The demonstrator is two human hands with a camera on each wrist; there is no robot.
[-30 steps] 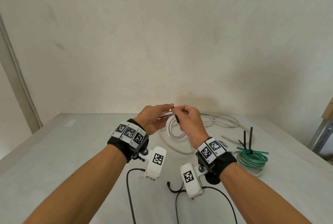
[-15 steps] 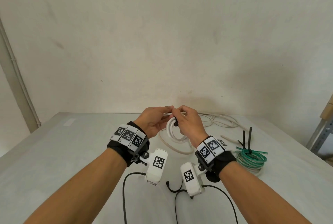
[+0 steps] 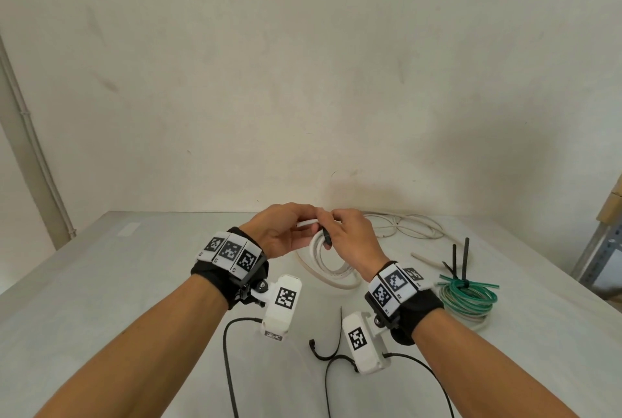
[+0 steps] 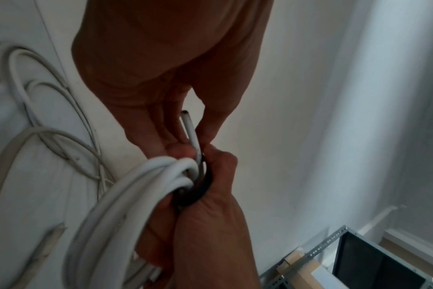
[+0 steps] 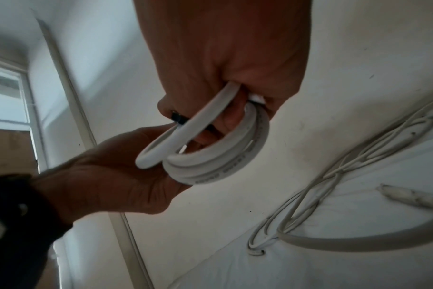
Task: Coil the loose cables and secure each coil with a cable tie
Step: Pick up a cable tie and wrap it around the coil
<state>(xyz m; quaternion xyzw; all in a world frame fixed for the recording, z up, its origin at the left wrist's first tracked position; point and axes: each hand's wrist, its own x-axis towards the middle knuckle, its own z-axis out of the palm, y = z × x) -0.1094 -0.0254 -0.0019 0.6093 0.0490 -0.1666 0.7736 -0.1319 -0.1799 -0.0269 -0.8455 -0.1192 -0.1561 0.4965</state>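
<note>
On the left I see my left hand (image 3: 286, 232) raised above the table (image 3: 134, 283), its fingers curled, pinching the free end of the white cable (image 4: 189, 127) between thumb and fingertips at the top of the coil (image 5: 218, 148). In the right wrist view the same hand cups the lower left of the loops from beneath, so it is grasping the cable, not resting loose.

Just right of it, touching knuckle to knuckle, my right hand (image 3: 353, 239) is clenched around the top of the coil, fingers threaded through the ring. A black cable tie (image 3: 327, 240) wraps the bundle where that hand grips; in the left wrist view it shows as a dark band (image 4: 200, 187) round the white strands, pressed under the thumb. I cannot tell whether the tie is locked.

The coil hangs between both hands, clear of the table. Beneath and behind it lie loose beige cables (image 3: 404, 229). Near my right wrist, spare black ties (image 3: 323, 350) lie on the table. Farther right sits a green coil (image 3: 468, 296), already bound with a black tie whose tails stand upright.
</note>
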